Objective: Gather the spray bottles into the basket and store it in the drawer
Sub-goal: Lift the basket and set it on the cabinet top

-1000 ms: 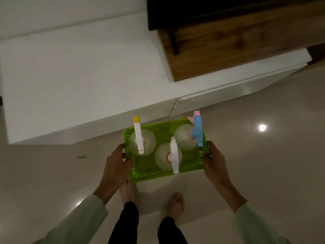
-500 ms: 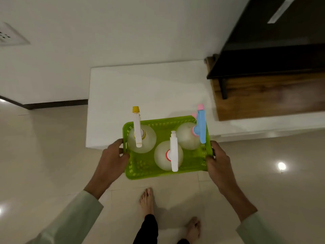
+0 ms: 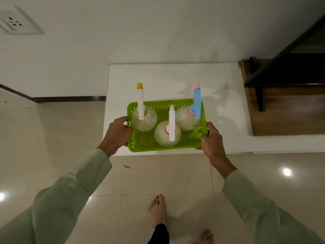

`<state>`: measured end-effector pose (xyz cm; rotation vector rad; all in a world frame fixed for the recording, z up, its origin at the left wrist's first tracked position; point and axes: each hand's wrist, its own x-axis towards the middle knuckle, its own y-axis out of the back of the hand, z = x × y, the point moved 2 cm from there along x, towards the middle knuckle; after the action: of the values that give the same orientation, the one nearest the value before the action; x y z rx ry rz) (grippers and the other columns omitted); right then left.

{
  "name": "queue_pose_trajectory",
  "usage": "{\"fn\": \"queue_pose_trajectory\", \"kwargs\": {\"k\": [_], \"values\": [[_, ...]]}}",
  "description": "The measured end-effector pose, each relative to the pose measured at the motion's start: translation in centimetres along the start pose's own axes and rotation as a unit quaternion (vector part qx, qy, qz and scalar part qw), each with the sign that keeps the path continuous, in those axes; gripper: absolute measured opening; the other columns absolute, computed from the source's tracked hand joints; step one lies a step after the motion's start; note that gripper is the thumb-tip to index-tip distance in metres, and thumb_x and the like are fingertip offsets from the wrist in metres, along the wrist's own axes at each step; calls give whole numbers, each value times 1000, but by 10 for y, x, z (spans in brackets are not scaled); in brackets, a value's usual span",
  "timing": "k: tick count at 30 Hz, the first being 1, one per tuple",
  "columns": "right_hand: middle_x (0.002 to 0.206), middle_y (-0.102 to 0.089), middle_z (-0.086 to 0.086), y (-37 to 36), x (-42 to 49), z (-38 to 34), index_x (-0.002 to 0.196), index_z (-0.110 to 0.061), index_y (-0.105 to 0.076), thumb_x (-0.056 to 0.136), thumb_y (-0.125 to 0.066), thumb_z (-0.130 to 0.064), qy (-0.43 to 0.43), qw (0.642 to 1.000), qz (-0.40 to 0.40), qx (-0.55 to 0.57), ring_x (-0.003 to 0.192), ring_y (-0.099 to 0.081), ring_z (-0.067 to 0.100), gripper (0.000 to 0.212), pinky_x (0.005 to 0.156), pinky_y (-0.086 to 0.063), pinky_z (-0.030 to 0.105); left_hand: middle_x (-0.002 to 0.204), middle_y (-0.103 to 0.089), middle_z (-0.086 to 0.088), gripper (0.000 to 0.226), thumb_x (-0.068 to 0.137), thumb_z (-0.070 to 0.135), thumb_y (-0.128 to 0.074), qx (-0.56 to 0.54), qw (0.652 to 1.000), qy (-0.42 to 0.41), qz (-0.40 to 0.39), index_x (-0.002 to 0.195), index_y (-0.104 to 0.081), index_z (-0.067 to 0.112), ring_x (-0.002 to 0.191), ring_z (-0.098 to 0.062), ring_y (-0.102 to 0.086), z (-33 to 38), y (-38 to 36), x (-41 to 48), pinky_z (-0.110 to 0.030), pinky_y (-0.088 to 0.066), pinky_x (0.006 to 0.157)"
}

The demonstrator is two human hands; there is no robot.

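Note:
I hold a green plastic basket (image 3: 142, 144) in the air over the front edge of a low white cabinet (image 3: 175, 76). My left hand (image 3: 117, 133) grips its left rim and my right hand (image 3: 212, 140) grips its right rim. Three clear spray bottles stand upright inside: one with a yellow-tipped white nozzle (image 3: 140, 103) at the back left, one with a white nozzle and red collar (image 3: 171, 125) at the front middle, one with a blue and pink nozzle (image 3: 197, 103) at the back right. No drawer front shows from this angle.
A dark wooden unit (image 3: 284, 110) with a black top stands on the cabinet's right part. A white wall with a socket plate (image 3: 15, 23) rises behind. Glossy beige floor tiles (image 3: 167, 175) lie below, with my bare feet (image 3: 158, 210) near the bottom edge.
The view has swung left and the cabinet's left end now sits under the basket. Both hands keep their grip, and the basket has been carried towards the cabinet and the wall.

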<state>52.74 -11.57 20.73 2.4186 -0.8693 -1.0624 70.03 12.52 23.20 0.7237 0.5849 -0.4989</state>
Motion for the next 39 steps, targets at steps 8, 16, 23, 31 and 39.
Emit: {"fn": "queue_pose_trajectory", "kwargs": {"k": [8,16,23,31,39], "values": [[99,-66,22,-3,11,-1,111,-13,-58,83,-35,8,4,1000,15,-14,84,-70,40,42,70,-63,57,96,-71,-15,51,86,-3,-45,2,1000,-4,6,133,-56,13,82,-39,-72,-7,-9,16,-56,-62,70],[101,-65,26,-6,7,3,110,-6,-55,81,-36,11,11,1000,16,-9,95,-64,49,38,80,-58,64,112,-70,-17,53,91,2,-47,32,999,-17,31,142,-49,16,98,-42,-68,-11,-13,15,-59,-58,86],[96,-65,7,-2,4,8,124,-16,-57,95,-49,-10,7,1000,0,29,100,-64,40,30,89,-57,59,129,-67,-16,51,99,18,-52,21,996,-49,71,149,-43,20,113,-39,-65,-19,-19,7,-58,-53,96],[104,-68,19,-13,-55,86,109,-7,-61,106,-50,-19,46,961,194,191,95,-64,38,16,84,-52,50,118,-69,-10,28,101,26,-53,-165,950,-74,253,124,-61,12,101,-28,-69,-81,-67,-70,-47,-58,91],[105,-70,11,-112,-65,180,106,-15,-60,106,-51,-24,-181,935,0,305,94,-66,25,13,76,-54,37,127,-65,-10,31,101,25,-55,-272,954,84,98,128,-60,12,116,-27,-64,-158,-180,-67,-43,-54,99]]}}
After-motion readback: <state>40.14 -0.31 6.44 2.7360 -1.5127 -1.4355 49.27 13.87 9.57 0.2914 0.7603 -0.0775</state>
